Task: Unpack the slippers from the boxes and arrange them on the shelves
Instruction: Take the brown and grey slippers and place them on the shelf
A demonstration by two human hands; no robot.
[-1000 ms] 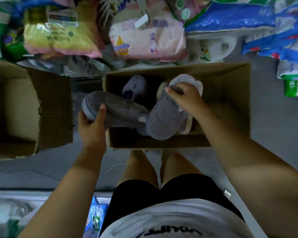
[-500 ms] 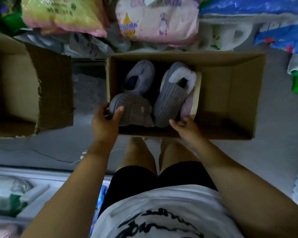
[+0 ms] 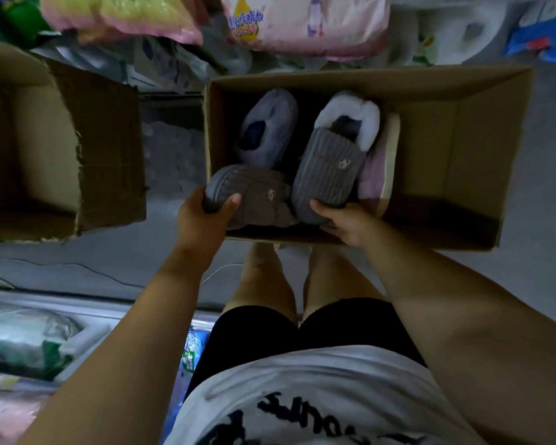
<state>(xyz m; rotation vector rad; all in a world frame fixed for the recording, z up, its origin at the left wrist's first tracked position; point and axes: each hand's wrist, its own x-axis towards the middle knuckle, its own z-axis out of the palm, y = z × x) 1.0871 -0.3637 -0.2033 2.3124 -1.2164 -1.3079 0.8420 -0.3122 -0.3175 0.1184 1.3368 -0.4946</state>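
my left hand grips one grey ribbed slipper by its toe, my right hand its fleece-lined mate, both inside the cardboard box, probably to lift the pair out together.

Boxes x2; grey ribbed slippers x2; blue-grey slipper x1; pink slipper x1; hands x2.

text: none legible | pink package: print blurred | shirt: black lettering unreadable
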